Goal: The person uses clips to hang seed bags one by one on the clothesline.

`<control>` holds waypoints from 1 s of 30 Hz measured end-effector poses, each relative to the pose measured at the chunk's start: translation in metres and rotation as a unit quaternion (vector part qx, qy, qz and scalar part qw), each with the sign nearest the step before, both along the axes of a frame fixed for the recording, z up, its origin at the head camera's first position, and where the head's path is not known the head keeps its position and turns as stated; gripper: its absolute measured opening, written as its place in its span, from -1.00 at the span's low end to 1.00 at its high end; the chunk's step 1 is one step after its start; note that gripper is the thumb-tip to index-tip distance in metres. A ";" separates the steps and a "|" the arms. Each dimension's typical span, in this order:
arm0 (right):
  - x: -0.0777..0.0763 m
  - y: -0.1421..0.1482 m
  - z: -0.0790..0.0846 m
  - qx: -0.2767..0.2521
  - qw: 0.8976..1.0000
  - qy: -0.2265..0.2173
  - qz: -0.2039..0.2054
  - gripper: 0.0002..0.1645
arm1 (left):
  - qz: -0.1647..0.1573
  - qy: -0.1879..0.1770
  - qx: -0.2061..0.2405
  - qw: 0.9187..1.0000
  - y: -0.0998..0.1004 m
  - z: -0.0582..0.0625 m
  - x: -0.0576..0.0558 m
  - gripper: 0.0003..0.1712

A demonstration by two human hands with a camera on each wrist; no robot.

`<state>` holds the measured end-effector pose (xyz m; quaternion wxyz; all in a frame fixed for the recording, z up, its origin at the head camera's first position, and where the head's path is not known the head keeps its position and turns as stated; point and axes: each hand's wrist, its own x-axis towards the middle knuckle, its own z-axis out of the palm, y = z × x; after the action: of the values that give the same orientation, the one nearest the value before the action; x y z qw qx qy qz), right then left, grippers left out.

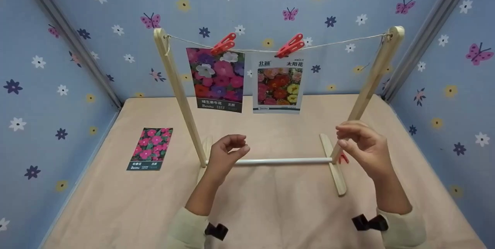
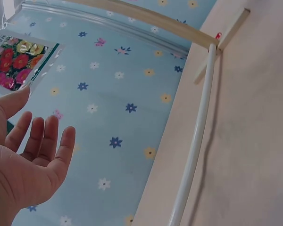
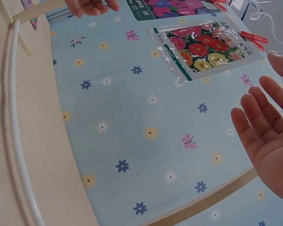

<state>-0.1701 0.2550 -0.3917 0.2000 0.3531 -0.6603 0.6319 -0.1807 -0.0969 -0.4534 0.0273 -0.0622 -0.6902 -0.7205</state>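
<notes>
Left hand [image 1: 226, 156] grip apart, fingers loosely bent, gap between thumb and fingertips, palm bare; right hand [image 1: 365, 148] the same, thumb and fingers apart, palm bare; in the head view the left hand overlaps the near left end of the white rod [image 1: 286, 161], the right hand overlaps the lower part of the right post [image 1: 375, 77]; left post [image 1: 180, 94] stands just beside the left hand; both are wooden, rod joins them low down, right foot [image 1: 339, 179] flat on the pinkish tabletop [image 1: 267, 218]; string [image 1: 344, 42] runs between the post tops, sagging a little; left clip [image 1: 223, 44] and right clip [image 1: 291, 46], both red, sit on it; third clip [image 1: 343, 158], also red, lies just beside the base of the right post; blue walls [image 1: 267, 21] behind and at both sides, printed with flowers and butterflies; grey metal strips [image 1: 75, 40] at the corners; pale sleeves [image 1: 185, 227] with black bows [image 1: 216, 231]; packets: purple-pink packet [image 1: 218, 82] hangs under the left clip, white-edged packet [image 1: 278, 86] under the right clip, side by side, apart; pink-flower packet [image 1: 152, 146] lies flat on the tabletop, left of the left post; contents cannot be told.
</notes>
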 end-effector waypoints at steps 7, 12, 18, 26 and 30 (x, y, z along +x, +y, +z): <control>0.006 0.020 -0.031 -0.010 0.998 -0.038 -0.040 -0.63 | 0.023 0.024 -0.054 0.998 -0.023 -0.007 0.013 -0.69; 0.008 0.033 -0.045 0.011 0.997 -0.054 -0.062 -0.58 | 0.044 0.055 -0.056 0.996 -0.038 -0.014 0.019 -0.73; 0.012 0.044 -0.058 0.029 0.991 -0.080 -0.105 -0.57 | 0.082 0.076 -0.047 0.993 -0.056 -0.023 0.027 -0.78; 0.012 0.057 -0.069 -0.008 0.986 -0.107 -0.129 -0.60 | 0.122 0.091 -0.047 0.987 -0.078 -0.029 0.035 -0.82; 0.014 0.062 -0.069 -0.019 0.982 -0.118 -0.146 -0.63 | 0.149 0.084 -0.061 0.983 -0.088 -0.033 0.037 -0.81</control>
<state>-0.1559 0.3167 -0.4607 0.2171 0.1722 -0.7118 0.6454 -0.1440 -0.1853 -0.4866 0.1888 -0.0205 -0.7297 -0.6568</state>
